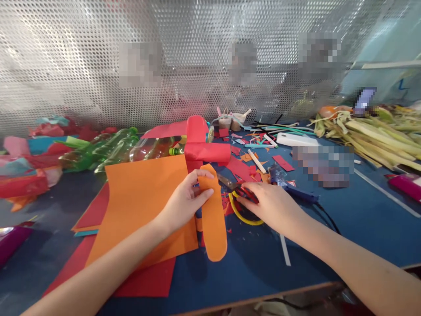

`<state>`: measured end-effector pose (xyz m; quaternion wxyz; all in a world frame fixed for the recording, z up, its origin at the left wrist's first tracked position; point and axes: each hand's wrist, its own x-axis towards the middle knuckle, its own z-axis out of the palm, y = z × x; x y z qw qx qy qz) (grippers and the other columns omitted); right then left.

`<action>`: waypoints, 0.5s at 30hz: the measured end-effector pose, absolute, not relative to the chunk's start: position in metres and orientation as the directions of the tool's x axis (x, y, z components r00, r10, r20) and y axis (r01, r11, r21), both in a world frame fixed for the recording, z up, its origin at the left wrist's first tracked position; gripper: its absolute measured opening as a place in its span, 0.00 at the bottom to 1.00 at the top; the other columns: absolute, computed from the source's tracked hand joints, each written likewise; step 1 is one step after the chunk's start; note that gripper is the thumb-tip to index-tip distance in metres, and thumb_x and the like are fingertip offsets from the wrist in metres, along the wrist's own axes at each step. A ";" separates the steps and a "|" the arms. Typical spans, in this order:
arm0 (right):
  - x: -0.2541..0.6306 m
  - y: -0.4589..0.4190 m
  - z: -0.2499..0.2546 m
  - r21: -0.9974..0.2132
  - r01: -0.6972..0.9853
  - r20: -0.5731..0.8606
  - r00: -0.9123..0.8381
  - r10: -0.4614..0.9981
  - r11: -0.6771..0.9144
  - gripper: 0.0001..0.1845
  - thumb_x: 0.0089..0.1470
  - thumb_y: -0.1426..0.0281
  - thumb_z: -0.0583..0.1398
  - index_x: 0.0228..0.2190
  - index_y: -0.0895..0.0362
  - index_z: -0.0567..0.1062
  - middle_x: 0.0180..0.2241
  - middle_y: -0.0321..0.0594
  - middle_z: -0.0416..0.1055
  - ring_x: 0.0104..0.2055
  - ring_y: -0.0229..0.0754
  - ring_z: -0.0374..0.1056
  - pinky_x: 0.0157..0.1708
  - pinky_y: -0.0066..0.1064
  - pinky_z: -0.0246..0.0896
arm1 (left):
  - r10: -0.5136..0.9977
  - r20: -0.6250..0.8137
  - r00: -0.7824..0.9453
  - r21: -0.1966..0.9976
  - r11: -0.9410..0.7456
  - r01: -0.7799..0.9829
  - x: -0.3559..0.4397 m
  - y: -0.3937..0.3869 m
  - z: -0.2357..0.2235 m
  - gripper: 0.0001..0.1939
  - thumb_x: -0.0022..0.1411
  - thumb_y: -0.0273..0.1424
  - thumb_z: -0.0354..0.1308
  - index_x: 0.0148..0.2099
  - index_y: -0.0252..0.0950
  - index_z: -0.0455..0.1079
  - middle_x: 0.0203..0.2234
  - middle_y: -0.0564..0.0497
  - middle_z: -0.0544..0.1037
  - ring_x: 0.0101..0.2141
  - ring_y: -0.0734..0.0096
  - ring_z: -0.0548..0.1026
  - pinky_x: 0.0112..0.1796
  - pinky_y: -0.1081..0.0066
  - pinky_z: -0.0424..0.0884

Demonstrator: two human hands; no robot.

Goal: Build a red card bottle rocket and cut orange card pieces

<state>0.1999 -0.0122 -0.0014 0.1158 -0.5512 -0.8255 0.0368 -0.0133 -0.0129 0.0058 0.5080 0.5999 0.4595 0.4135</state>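
My left hand [188,195] pinches an orange paper strip [214,224] with rounded ends near its top, thumb in front. The strip hangs over the blue table, just right of a large orange sheet [141,197]. To its right, my right hand [271,199] has its fingers closed at the handles of a pair of scissors [230,182]. The blades point left toward the strip and appear apart from it. Below the right fingers curves a yellow loop [245,219]; I cannot tell what it belongs to. Red sheets [148,278] lie under the orange one.
Behind my left hand are a red paper cross shape [207,151] and green plastic bottles [118,151]. Paper scraps [243,169] and a blue glue gun [301,192] lie near my right hand. Dried husks [381,131] are piled far right. A perforated metal panel [197,57] closes the back.
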 end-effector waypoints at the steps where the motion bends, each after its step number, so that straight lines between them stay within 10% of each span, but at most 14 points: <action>1: 0.200 -0.013 0.000 -0.177 0.900 0.151 -0.375 0.915 0.398 0.10 0.58 0.64 0.58 0.34 0.57 0.76 0.30 0.43 0.77 0.33 0.49 0.74 0.26 0.32 0.59 | 0.973 0.031 0.230 0.989 -0.062 0.131 -0.013 -0.013 0.006 0.11 0.55 0.31 0.58 0.41 0.40 0.61 0.38 0.54 0.70 0.32 0.75 0.73 0.36 0.72 0.72; 15: 0.230 0.015 0.027 -0.248 0.939 0.413 -0.122 0.902 0.240 0.08 0.59 0.74 0.55 0.35 0.60 0.74 0.33 0.46 0.76 0.37 0.50 0.71 0.36 0.35 0.59 | 0.910 -0.113 0.398 0.964 0.003 0.268 0.001 -0.039 -0.018 0.05 0.57 0.30 0.55 0.35 0.40 0.61 0.20 0.62 0.57 0.19 0.82 0.57 0.21 0.79 0.55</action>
